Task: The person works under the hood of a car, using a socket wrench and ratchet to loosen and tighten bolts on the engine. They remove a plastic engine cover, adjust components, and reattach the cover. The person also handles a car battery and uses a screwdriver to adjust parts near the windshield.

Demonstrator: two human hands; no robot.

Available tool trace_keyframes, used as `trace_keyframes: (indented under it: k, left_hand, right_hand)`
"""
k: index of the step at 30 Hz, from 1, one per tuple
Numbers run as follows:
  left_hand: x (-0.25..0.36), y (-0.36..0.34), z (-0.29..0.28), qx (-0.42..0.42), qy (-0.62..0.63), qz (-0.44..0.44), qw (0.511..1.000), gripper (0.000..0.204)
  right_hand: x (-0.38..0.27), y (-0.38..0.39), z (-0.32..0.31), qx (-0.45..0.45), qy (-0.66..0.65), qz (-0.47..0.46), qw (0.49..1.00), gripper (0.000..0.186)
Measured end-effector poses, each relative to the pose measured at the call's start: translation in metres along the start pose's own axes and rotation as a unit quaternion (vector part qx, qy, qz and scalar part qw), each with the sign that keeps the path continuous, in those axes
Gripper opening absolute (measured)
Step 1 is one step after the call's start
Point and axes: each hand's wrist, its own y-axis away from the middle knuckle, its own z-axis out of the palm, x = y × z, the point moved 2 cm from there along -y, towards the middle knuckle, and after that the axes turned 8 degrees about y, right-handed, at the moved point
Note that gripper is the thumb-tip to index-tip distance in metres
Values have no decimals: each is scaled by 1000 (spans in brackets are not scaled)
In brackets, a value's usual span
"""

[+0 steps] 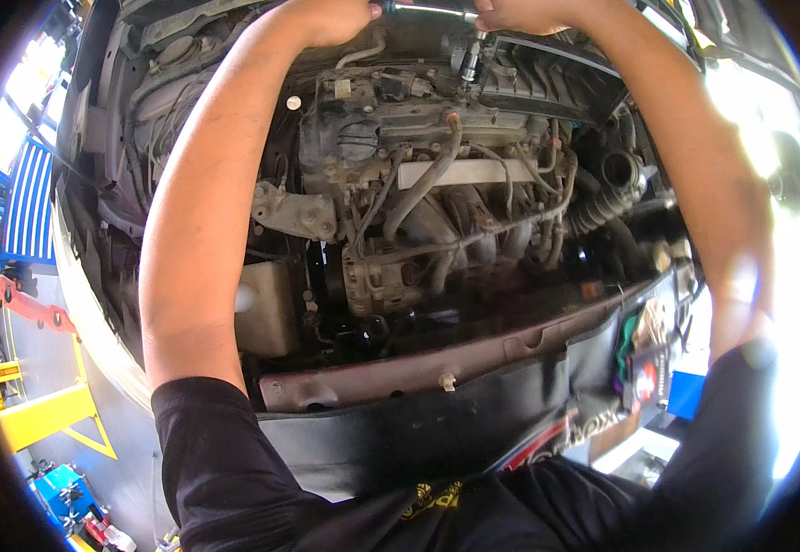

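I lean over an open car engine bay. My left hand [333,18] is closed round the handle end of a metal ratchet wrench [423,8] at the top of the view. My right hand [527,13] presses down on the wrench head, where a socket extension [471,53] drops onto the top of the engine [400,175]. Both forearms reach up from the lower edge. The upper parts of both hands are cut off by the frame.
A black oil filler cap [357,140], hoses and an alternator [377,276] fill the bay. A whitish reservoir [266,308] sits lower left. A black fender cover [437,419] drapes over the front panel. A yellow lift arm [46,414] and blue tool tray [27,207] stand at left.
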Motion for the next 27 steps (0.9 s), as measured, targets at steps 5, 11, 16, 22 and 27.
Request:
trace_keyframes:
  k: [5,11,16,22,27]
  left_hand:
    - [5,8,17,39,6,-25,999,33]
    - [24,9,13,44,0,-34,998,40]
    - [25,12,27,105,-45,-63,991,41]
    - [95,41,-25,-3,-35,-90,995,31]
    - [137,52,-17,-76,-5,-147,986,29]
  right_hand:
    - [-15,-1,-6,33,-78,20,996,23]
    - [-13,1,-7,31,-130,10,991,22]
    - [-10,-3,-11,-27,-199,14,979,22]
    - [4,3,9,12,-215,-4,977,23]
    - [-24,26,-28,54,-171,-72,981,25]
